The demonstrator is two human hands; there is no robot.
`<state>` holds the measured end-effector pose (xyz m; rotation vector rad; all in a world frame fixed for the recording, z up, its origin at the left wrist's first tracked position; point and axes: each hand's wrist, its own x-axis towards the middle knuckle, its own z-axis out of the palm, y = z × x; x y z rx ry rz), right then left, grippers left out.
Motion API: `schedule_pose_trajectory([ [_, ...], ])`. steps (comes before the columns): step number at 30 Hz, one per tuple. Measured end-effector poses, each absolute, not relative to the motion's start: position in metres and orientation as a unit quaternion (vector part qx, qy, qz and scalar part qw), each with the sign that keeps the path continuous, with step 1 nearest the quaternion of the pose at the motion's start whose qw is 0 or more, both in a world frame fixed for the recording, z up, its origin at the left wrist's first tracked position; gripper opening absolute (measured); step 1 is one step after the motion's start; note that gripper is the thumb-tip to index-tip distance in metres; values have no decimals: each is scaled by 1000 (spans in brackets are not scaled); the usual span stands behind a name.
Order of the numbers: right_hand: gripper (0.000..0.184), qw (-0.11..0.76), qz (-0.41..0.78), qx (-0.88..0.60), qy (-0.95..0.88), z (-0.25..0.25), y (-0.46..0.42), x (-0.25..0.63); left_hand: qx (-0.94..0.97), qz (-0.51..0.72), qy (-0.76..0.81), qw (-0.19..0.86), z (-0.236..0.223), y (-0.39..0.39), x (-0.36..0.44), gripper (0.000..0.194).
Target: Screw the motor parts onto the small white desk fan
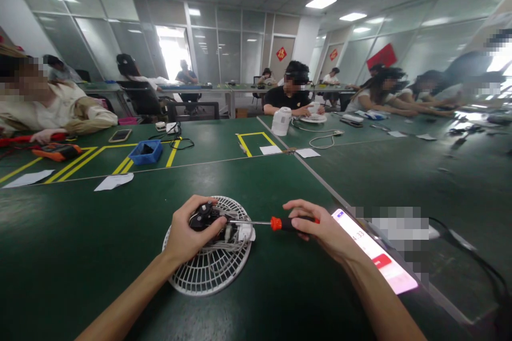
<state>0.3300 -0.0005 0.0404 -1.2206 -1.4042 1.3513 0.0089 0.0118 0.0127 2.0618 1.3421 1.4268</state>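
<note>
A white round fan grille point(196, 277) lies on the green table in front of me, with a black motor assembly point(205, 217) and a coiled pale cord point(220, 264) on top. My left hand point(192, 229) is closed around the motor assembly, thumb pressed on its right side. In my right hand point(310, 221) is a screwdriver point(282, 223) with a black and orange handle, held level. Its metal shaft points left, and the tip meets the right side of the motor assembly near my left thumb. The exact contact point is too small to make out.
A lit phone point(376, 256) lies just right of my right forearm. Farther off are a blue bin point(146, 152), paper sheets point(114, 181), an orange-and-black device point(62, 151) and a white plastic housing point(281, 121). Across the table a person point(294, 93) handles another white part.
</note>
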Motion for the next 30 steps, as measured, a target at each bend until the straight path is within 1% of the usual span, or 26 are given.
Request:
schedule_pose_trajectory([
  [2,46,432,515,-474,-568,39,-1,329,720,491,468,149,14,11,7,30],
  [4,46,433,522,-467,-567,37,-2,325,724,485,468,146,14,11,4,31],
  [6,46,405,562,-468,-549,37,-4,319,729,480,467,138,14,10,-1,31],
  [8,51,361,594,-485,-531,37,-6,313,737,472,467,128,13,9,-7,34],
  [9,52,342,598,-494,-530,37,-6,311,738,472,468,119,12,8,-11,39],
  [11,49,326,585,-503,-546,37,-7,309,741,476,465,88,9,6,-17,55],
  [13,42,332,561,-500,-570,36,-7,309,754,477,449,42,5,4,-23,68],
  [14,39,336,550,-500,-579,36,-7,311,765,473,437,20,4,3,-25,69],
  [18,35,358,534,-491,-587,34,-5,316,801,447,397,-16,3,2,-28,63],
  [22,40,405,528,-462,-587,33,-3,318,824,431,367,-28,4,5,-27,58],
  [24,42,410,533,-452,-586,33,-3,317,835,420,351,-54,5,5,-26,53],
  [27,42,395,558,-453,-572,33,-5,313,845,409,327,-112,5,4,-26,45],
  [30,45,351,590,-481,-545,33,-6,310,841,410,320,-147,3,4,-27,42],
])
